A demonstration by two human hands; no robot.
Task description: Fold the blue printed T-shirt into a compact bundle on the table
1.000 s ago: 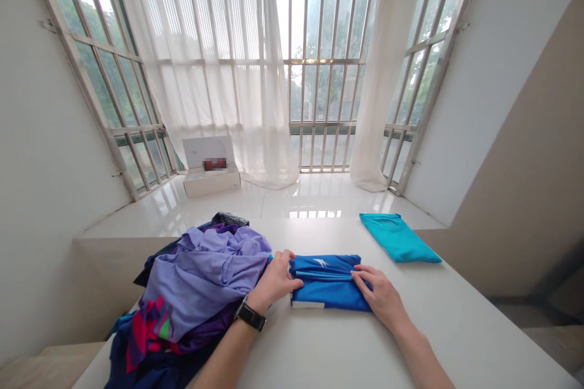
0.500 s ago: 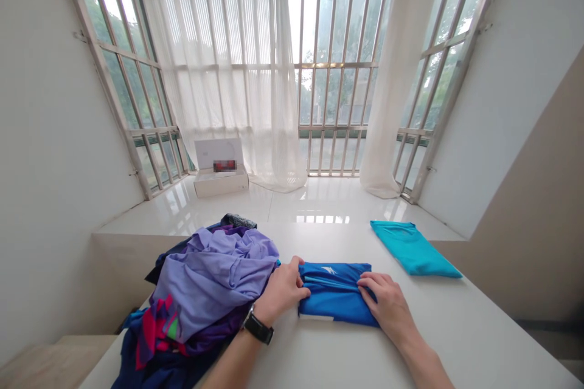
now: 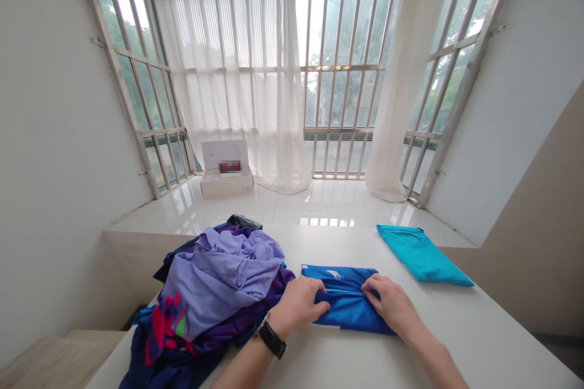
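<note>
A blue shirt (image 3: 349,310) with a white logo lies folded into a flat rectangle on the white table, creased between my two hands. My left hand (image 3: 302,301), with a dark watch on its wrist, pinches the shirt's left part, and some of its fingertips are hidden in the cloth. At the right part of the shirt, my right hand (image 3: 391,301) has its thumb and fingers closed on the fabric. Left of my left hand is a heap of loose clothes (image 3: 223,273), with a lavender garment on top.
A folded turquoise shirt (image 3: 424,255) lies on the table (image 3: 474,340) to the right. On the window sill (image 3: 278,203) at the back left stands an open white box (image 3: 227,184). Sheer curtains (image 3: 274,103) hang before the barred window.
My left hand has shifted from the shirt's left edge inward onto the cloth. Creases between my hands have become more marked. The whole view has shifted slightly.
</note>
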